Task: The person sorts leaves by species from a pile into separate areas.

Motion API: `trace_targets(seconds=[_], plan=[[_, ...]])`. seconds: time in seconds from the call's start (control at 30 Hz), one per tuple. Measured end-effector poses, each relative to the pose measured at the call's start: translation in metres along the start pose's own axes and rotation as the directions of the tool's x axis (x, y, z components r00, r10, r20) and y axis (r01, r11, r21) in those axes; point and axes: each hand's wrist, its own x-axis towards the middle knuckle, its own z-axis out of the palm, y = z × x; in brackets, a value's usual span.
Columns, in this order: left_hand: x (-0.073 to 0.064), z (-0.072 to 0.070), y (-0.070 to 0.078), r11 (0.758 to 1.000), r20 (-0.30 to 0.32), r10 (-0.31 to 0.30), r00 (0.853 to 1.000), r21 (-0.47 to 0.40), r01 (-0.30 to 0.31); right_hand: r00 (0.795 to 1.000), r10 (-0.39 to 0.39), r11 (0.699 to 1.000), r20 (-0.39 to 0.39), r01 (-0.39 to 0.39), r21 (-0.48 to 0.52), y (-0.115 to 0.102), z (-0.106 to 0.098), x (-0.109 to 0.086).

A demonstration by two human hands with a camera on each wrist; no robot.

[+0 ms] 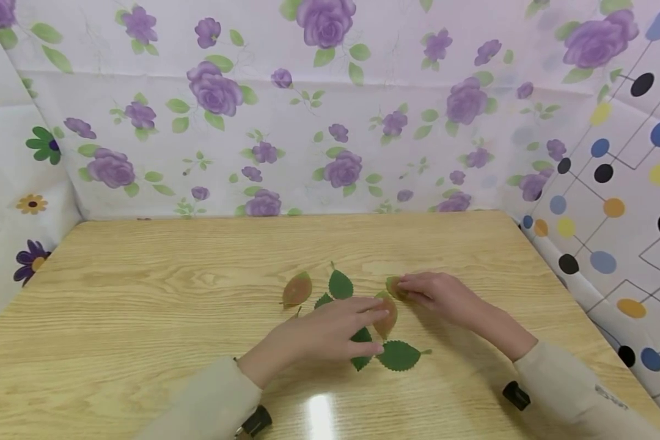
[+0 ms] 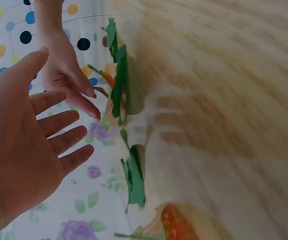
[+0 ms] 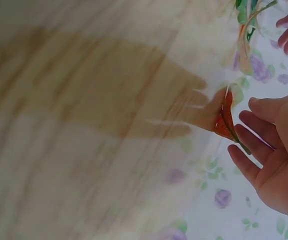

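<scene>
My left hand (image 1: pixel 327 330) hovers palm down over a cluster of leaves, its fingers spread and holding nothing in the left wrist view. Partly under it lie a dark green leaf (image 1: pixel 363 362) and an orange-brown leaf (image 1: pixel 386 321). A green leaf (image 1: pixel 399 355) with a toothed edge lies just beyond its lower fingertips. My right hand (image 1: pixel 445 298) has its fingertips right at another orange-green leaf (image 1: pixel 393 285), which they partly cover. In the right wrist view that reddish leaf (image 3: pixel 225 119) stands at the fingertips, with thumb and fingers apart.
Left of the cluster are an orange-brown leaf (image 1: pixel 297 290) and a dark green leaf (image 1: pixel 341 285); a smaller green one (image 1: pixel 322 300) is half hidden by the left hand. The wooden table (image 1: pixel 143 305) meets a flowered cloth (image 1: pixel 286 153) behind and a dotted cloth (image 1: pixel 632 244) on the right.
</scene>
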Motion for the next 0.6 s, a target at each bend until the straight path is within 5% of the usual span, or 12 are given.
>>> trace_targets(seconds=[0.27,0.6], plan=[[0.021,0.006,-0.004,0.998,0.035,-0.042,0.999,0.042,0.04,0.999,0.0,1.0,0.054,0.002,-0.03,0.0,0.005,0.002],[0.03,0.015,0.0,0.992,0.135,-0.047,0.99,0.125,0.03,0.997,-0.009,0.999,0.073,0.013,-0.048,-0.001,0.005,0.004]])
